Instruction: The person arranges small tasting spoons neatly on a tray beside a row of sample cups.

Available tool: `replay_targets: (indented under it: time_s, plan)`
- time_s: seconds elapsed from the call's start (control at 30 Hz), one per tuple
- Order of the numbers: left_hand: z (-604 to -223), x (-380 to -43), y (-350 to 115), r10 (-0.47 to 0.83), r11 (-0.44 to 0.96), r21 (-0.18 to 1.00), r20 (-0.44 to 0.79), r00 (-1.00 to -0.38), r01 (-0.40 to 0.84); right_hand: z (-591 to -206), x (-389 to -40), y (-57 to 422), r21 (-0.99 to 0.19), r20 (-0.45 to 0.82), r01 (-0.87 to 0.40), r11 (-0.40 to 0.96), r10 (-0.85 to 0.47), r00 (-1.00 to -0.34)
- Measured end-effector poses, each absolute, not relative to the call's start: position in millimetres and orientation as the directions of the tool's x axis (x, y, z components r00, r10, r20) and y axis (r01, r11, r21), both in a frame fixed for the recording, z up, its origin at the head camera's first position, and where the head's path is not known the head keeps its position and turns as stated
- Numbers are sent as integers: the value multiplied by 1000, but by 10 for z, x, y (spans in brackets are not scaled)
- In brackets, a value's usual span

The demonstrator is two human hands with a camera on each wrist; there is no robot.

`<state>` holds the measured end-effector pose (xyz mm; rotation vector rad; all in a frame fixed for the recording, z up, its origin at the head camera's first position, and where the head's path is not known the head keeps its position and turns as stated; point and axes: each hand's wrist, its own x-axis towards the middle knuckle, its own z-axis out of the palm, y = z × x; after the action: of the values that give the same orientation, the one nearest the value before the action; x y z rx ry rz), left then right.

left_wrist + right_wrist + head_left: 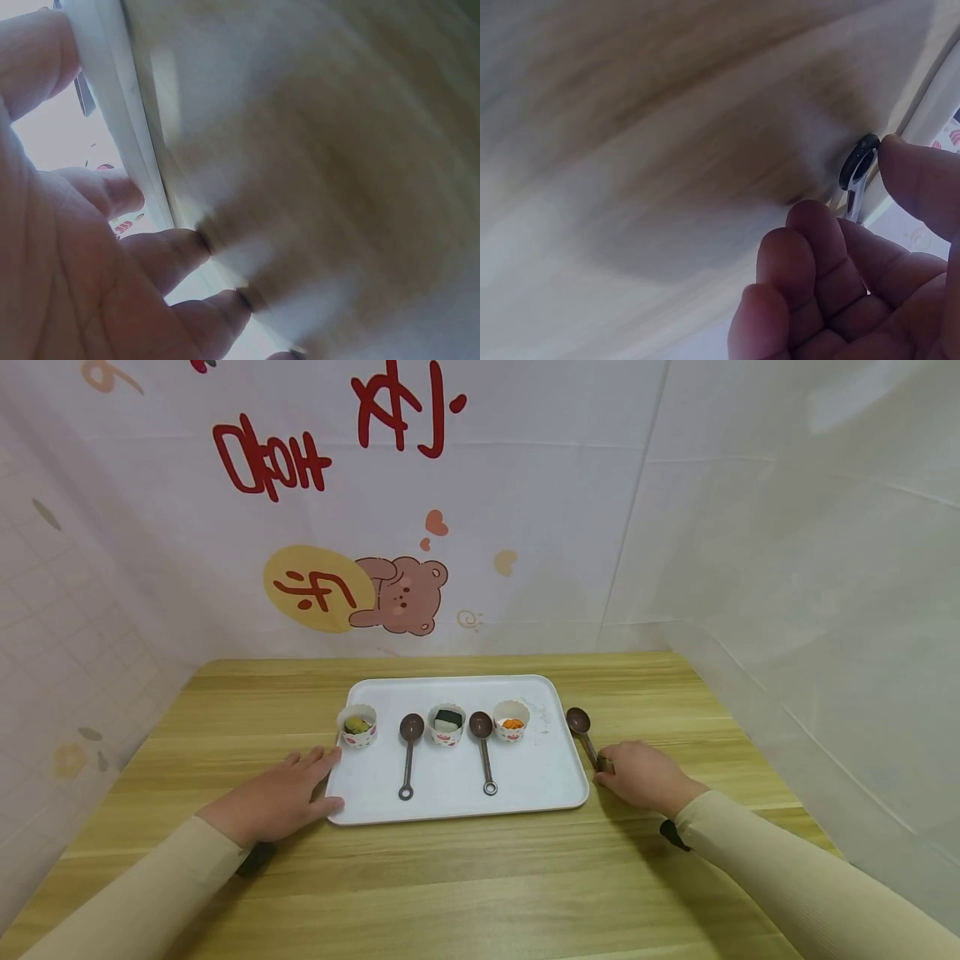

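Observation:
At the left edge of a white tray [446,807], my left hand [279,795] rests with its fingers spread, the thumb on the rim. To the right of the tray, a brown measuring spoon [578,721] lies bowl-away on the table, and my right hand [647,774] pinches the end of its handle. The right wrist view shows the handle's ring [857,163] beside the thumb, the other fingers curled. Two more brown spoons, one on the left [412,727] and one on the right [481,725], lie on the tray between paper cups.
Three patterned paper cups stand along the tray's far part: a left cup [360,737] with something yellow-green, a middle cup [447,737] with a black-and-white piece, a right cup [512,734] with orange bits. The wooden table [465,885] meets a white printed curtain [517,568] behind.

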<state>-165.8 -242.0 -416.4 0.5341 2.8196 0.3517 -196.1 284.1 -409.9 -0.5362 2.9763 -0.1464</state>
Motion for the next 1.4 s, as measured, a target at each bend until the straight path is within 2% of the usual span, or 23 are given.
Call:
replay_targets:
  time_s: [0.93,1.4]
  plan:
    - [-4142,-1657,-2416,386,902,290,-213,-898,319,-4105,-1944,2790,-127,-74,-353,927,-364,-928]
    - [-4151,-1655,-2407,377,904,297,-217,-900,307,-4108,-1961,2770,-149,-102,-312,938,-328,-939]
